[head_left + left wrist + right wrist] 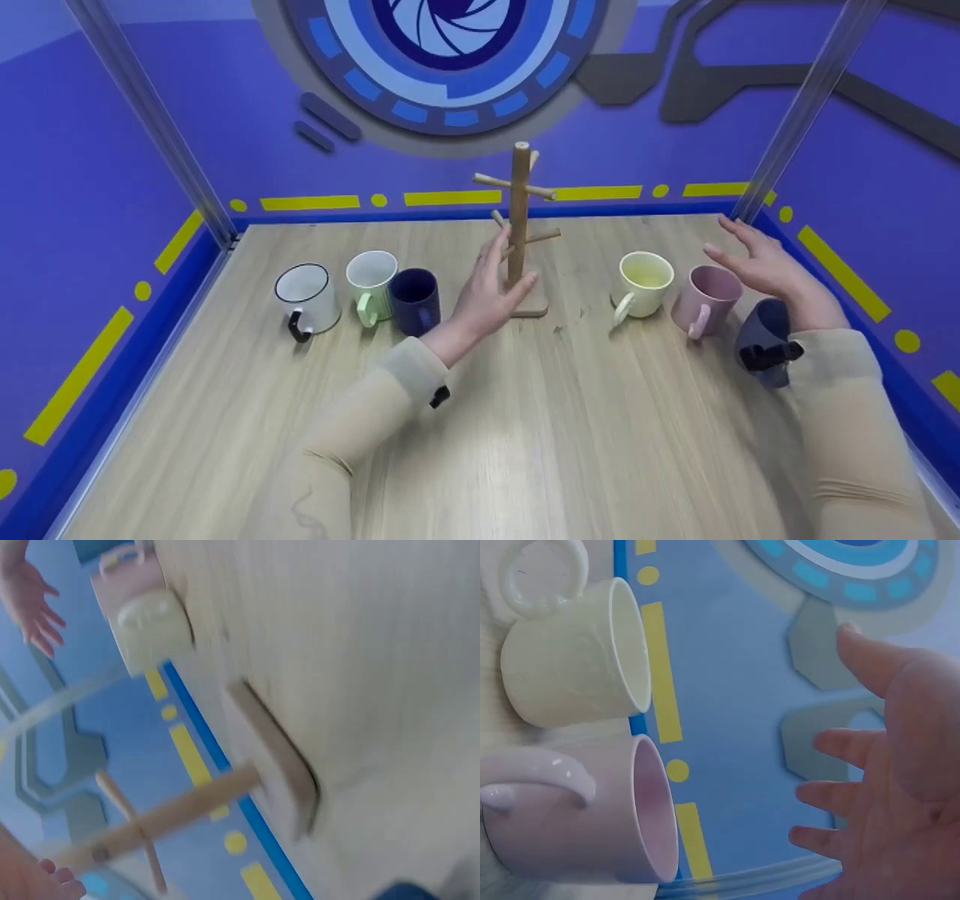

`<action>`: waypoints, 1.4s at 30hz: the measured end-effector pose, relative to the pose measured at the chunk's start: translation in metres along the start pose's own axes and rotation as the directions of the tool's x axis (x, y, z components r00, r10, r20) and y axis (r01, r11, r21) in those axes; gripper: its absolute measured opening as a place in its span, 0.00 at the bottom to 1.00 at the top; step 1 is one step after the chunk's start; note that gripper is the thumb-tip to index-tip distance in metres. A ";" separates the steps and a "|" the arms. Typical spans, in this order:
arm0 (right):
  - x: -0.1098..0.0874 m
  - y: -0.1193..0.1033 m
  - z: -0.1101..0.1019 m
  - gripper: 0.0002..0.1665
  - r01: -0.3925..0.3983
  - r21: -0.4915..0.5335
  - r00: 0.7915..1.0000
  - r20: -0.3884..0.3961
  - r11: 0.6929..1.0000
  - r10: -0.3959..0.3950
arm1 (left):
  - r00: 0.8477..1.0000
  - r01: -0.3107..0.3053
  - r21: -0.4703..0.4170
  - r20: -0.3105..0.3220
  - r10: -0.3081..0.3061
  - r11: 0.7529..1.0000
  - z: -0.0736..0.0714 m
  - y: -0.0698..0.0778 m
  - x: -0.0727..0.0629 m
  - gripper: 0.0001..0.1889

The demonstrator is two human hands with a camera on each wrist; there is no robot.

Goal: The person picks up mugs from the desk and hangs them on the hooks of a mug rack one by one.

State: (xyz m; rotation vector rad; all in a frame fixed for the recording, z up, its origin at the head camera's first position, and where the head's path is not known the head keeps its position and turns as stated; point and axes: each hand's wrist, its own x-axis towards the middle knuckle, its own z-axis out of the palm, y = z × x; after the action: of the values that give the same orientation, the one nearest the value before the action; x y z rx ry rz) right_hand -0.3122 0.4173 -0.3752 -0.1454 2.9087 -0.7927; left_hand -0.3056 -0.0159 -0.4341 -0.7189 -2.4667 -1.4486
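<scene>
Wooden peg stand [518,217], glossy pink mug [709,306]

You've got a table [517,457], blue walls [202,97] left, right and far, posts [157,120] at far corners, disc graphic [450,64] far.

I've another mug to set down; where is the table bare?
The table is bare at the near middle, between both sleeves, and between the mug tree and cream mug. Crowded spots: green mug close beside navy mug, and pink mug close beside slate-blue mug.
</scene>
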 end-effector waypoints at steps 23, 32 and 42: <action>-0.073 0.068 -0.009 0.48 -0.089 0.017 0.981 0.175 0.996 0.084 | 0.974 0.071 -0.077 0.221 -0.052 0.995 0.124 0.039 -0.005 0.35; -0.079 0.077 -0.006 0.64 -0.036 0.027 0.969 0.246 0.999 0.028 | 0.953 0.148 -0.107 0.283 -0.113 0.983 0.164 0.050 -0.007 0.34; -0.075 0.076 0.005 0.68 -0.105 -0.011 0.968 0.230 0.994 0.105 | 0.939 0.105 -0.115 0.339 -0.060 0.988 0.199 0.067 -0.013 0.30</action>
State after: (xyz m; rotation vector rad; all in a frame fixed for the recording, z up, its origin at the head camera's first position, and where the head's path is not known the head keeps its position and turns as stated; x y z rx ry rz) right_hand -0.2421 0.4895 -0.4115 -0.0767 2.6735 -0.7086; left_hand -0.2462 0.1780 -0.4881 -0.9721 -2.6968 -1.6538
